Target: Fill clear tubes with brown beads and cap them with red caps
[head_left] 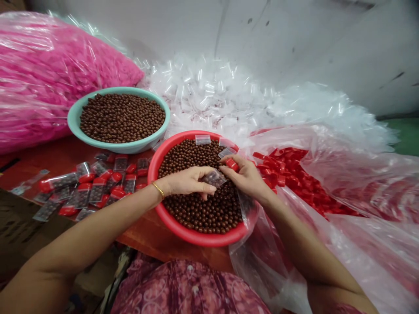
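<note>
Two bare hands work over a red basin (170,213) of brown balls (203,211), near the middle. The left hand (190,181) is curled, its fingers pinching a small clear packet (213,178) of balls just above the basin. The right hand (244,176), partly closed, grips a red cap (232,164) beside the packet. Far left, a teal bowl (98,139) of more balls sits by a pink bag (55,78). Filled packets (98,187) lie on a red table (144,235) at left; loose caps (288,170) heap in a clear bag (369,165) at right.

I am seeing one thin gold bangle (158,189) on the left wrist (166,186), and a pink-maroon garment (186,288) with swirl flower pattern.
</note>
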Demonstrator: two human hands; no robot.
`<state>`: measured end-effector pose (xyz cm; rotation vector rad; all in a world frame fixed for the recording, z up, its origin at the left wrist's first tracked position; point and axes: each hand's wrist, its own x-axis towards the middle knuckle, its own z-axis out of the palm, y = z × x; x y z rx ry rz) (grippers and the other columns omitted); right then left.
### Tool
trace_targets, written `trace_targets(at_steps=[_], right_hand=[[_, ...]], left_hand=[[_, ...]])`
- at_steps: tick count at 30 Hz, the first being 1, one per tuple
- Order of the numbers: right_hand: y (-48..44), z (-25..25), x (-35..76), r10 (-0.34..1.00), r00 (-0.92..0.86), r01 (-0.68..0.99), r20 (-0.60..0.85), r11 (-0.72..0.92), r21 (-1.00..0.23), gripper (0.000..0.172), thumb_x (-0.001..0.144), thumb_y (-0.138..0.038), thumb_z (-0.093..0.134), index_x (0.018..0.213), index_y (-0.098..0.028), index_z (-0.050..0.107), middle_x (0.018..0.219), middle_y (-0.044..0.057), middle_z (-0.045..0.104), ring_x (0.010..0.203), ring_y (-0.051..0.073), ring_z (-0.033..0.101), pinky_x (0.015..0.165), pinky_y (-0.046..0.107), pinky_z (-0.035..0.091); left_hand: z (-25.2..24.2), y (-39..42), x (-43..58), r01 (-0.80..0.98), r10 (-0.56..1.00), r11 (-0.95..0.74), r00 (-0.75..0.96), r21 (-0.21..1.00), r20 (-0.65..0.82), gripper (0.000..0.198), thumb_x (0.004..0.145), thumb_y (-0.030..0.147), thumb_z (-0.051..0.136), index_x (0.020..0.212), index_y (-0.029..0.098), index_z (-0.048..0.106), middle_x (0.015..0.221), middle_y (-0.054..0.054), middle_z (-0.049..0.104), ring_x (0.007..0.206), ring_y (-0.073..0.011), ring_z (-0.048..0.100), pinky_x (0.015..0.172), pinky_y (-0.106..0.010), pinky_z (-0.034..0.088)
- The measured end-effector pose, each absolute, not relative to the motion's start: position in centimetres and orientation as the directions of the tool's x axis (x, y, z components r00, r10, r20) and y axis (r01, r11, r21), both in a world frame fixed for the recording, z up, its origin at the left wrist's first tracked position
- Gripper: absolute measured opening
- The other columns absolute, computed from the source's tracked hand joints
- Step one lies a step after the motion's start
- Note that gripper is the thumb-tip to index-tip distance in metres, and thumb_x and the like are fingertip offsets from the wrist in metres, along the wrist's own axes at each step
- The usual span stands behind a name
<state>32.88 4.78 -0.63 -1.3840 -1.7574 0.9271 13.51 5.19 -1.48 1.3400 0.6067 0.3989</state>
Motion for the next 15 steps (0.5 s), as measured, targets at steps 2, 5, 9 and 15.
trace_targets(at_steps=[2, 5, 9, 15], right_hand=[[4.7, -0.4, 33.2, 0.98, -0.193, 0.35, -0.036, 0.035, -0.936, 0.022, 0.071, -0.034, 0.055, 0.086, -0.019, 0.056, 0.06, -0.005, 0.049, 0.05, 0.008, 0.041, 0.043, 0.02, 0.032], [4.5, -0.2, 33.4, 0.94, -0.259, 0.23, -0.221, -0.162, -0.96, 0.018, 0.07, -0.034, 0.046, 0.08, -0.02, 0.051, 0.053, -0.008, 0.039, 0.039, 0.006, 0.028, 0.035, 0.02, 0.019], [4.0, -0.3, 33.2, 0.941, -0.273, 0.271, -0.199, -0.123, -0.955, 0.021, 0.071, -0.034, 0.053, 0.086, -0.02, 0.048, 0.058, -0.006, 0.049, 0.044, 0.008, 0.044, 0.037, 0.019, 0.032], [3.6, -0.6, 33.2, 0.948, -0.257, 0.595, 0.186, 0.307, -0.742, 0.028, 0.08, -0.035, 0.054, 0.103, -0.019, 0.059, 0.077, 0.002, 0.066, 0.056, 0.013, 0.058, 0.052, 0.025, 0.047]], left_hand=[[-1.6, 5.2, 13.6, 0.067, 0.642, 0.158, 0.751, 0.985, -0.154, 0.019, 0.074, 0.022, 0.063, 0.088, 0.015, 0.054, 0.075, 0.003, 0.058, 0.06, -0.0072, 0.056, 0.062, -0.022, 0.046], [-1.9, 5.2, 13.9, 0.077, 0.7, 0.072, 0.706, 0.994, -0.105, 0.022, 0.074, 0.018, 0.06, 0.094, 0.016, 0.055, 0.082, 0.001, 0.061, 0.07, -0.0093, 0.059, 0.07, -0.024, 0.049], [-1.9, 5.1, 14.0, 0.089, 0.709, 0.066, 0.697, 0.994, -0.109, 0.017, 0.074, 0.019, 0.058, 0.09, 0.016, 0.053, 0.078, 0.001, 0.061, 0.066, -0.0091, 0.058, 0.066, -0.024, 0.049], [-1.7, 4.9, 13.9, 0.063, 0.709, 0.111, 0.695, 0.992, -0.124, 0.009, 0.071, 0.018, 0.052, 0.079, 0.017, 0.048, 0.065, 0.004, 0.055, 0.052, -0.0064, 0.05, 0.051, -0.019, 0.042]])
